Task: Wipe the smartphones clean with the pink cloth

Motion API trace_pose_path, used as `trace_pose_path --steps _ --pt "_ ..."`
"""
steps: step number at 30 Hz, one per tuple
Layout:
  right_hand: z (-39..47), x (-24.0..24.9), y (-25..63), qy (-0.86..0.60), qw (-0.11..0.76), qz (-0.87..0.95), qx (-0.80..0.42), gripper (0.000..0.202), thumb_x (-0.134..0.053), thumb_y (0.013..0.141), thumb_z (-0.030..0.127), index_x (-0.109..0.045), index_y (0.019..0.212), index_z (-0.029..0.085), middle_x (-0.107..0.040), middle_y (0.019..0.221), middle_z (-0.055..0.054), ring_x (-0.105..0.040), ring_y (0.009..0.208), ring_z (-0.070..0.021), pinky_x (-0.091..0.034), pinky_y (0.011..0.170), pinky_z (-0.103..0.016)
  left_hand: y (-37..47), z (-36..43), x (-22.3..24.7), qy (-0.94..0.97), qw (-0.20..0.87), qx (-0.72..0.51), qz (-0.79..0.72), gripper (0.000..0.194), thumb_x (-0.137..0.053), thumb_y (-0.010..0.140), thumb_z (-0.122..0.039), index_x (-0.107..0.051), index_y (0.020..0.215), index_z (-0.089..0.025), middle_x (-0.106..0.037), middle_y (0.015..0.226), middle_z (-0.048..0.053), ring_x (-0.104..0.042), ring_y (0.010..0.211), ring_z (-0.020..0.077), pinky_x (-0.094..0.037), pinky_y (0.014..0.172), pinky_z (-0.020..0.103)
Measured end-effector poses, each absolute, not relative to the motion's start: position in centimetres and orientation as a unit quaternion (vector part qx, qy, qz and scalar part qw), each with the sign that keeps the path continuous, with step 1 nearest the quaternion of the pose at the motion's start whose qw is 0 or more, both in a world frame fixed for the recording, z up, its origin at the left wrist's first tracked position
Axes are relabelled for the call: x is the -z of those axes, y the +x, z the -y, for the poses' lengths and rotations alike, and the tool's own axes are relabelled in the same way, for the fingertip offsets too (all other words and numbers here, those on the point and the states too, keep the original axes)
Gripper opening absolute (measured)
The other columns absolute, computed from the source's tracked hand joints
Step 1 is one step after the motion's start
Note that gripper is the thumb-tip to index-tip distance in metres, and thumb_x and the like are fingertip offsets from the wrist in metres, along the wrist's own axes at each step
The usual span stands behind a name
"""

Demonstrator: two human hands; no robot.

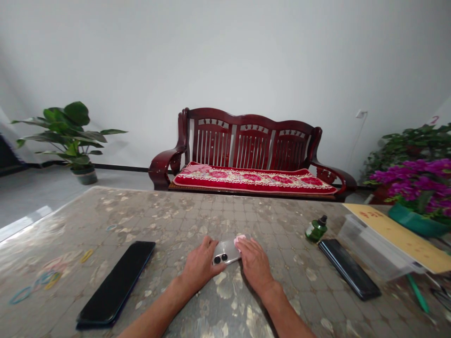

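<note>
A silvery smartphone [229, 250] lies between my hands, back side up, its two dark camera lenses near the left end. My left hand [200, 260] grips that left end, thumb at the near edge and fingers at the far edge. In my right hand [254, 263] is a crumpled pale pink cloth [239, 238], pressed against the phone's right end. My right fingers cover part of the cloth and that end of the phone.
On the patterned tablecloth [169, 220], a black slab-like object [118, 281] lies left, near colored bands [45, 279]. To the right are a green bottle [316, 229], a black case [348, 268], a clear plastic box [373, 246] under yellow board, and purple flowers [419, 183]. A wooden bench [252, 141] stands beyond.
</note>
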State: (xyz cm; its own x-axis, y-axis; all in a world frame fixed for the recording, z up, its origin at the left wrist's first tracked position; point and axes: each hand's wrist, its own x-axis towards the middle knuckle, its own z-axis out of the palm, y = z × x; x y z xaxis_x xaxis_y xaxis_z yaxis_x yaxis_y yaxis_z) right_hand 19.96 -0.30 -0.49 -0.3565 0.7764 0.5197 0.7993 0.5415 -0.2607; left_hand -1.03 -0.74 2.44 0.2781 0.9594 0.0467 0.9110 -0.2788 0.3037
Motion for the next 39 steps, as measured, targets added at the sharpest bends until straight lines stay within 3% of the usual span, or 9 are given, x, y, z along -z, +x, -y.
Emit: trace_pose_path --steps 7,13,20,26,34,39 --pt "1.4 0.0 18.6 -0.408 0.293 0.865 0.001 0.042 -0.045 0.093 0.007 -0.064 0.127 0.022 -0.068 0.127 -0.007 -0.059 0.123 -0.0187 -0.042 0.11 -0.04 -0.9 0.7 -2.4 0.792 0.106 -0.113 -0.591 0.04 -0.064 0.083 -0.042 -0.059 0.118 -0.022 -0.057 0.115 0.007 -0.066 0.096 0.0239 -0.05 0.08 0.03" --pt "0.1 0.9 19.3 -0.472 0.315 0.823 0.018 0.043 -0.042 0.092 0.004 -0.066 0.124 0.021 -0.068 0.126 -0.007 -0.06 0.123 -0.0219 -0.043 0.109 -0.045 -1.0 0.8 -2.5 0.794 0.106 -0.115 -0.587 0.04 -0.064 0.082 -0.039 -0.059 0.118 -0.022 -0.058 0.115 0.007 -0.065 0.097 0.0238 -0.05 0.081 0.031" --pt "0.6 0.6 18.6 -0.422 0.306 0.853 0.024 0.04 -0.048 0.092 0.007 -0.065 0.125 0.022 -0.068 0.126 -0.007 -0.06 0.122 -0.0183 -0.042 0.11 -0.039 -0.9 0.8 -2.6 0.789 0.108 -0.103 -0.596 0.039 -0.063 0.084 -0.04 -0.058 0.118 -0.024 -0.057 0.116 0.006 -0.065 0.098 0.0233 -0.05 0.082 0.03" --pt "0.0 0.7 19.0 -0.473 0.308 0.825 0.012 0.043 -0.045 0.091 0.004 -0.066 0.123 0.022 -0.068 0.127 -0.007 -0.059 0.124 -0.0215 -0.041 0.11 -0.045 -0.8 0.8 -2.9 0.789 0.116 -0.096 -0.596 0.042 -0.064 0.083 -0.04 -0.057 0.12 -0.023 -0.056 0.117 0.007 -0.065 0.098 0.0243 -0.05 0.083 0.031" --pt "0.8 0.1 18.1 -0.407 0.304 0.861 -0.013 0.04 -0.047 0.092 0.007 -0.065 0.125 0.023 -0.068 0.126 -0.006 -0.06 0.123 -0.0189 -0.041 0.11 -0.04 -0.9 0.8 -2.5 0.79 0.115 -0.112 -0.592 0.039 -0.062 0.084 -0.04 -0.058 0.118 -0.023 -0.057 0.117 0.007 -0.065 0.098 0.0233 -0.05 0.082 0.03" --pt "-0.2 0.6 18.8 -0.47 0.308 0.827 0.005 0.042 -0.045 0.091 0.003 -0.066 0.122 0.022 -0.069 0.126 -0.007 -0.06 0.122 -0.0206 -0.04 0.111 -0.044 -0.9 0.7 -2.5 0.79 0.111 -0.111 -0.592 0.04 -0.063 0.083 -0.038 -0.058 0.119 -0.022 -0.057 0.117 0.007 -0.065 0.097 0.0239 -0.05 0.082 0.031"
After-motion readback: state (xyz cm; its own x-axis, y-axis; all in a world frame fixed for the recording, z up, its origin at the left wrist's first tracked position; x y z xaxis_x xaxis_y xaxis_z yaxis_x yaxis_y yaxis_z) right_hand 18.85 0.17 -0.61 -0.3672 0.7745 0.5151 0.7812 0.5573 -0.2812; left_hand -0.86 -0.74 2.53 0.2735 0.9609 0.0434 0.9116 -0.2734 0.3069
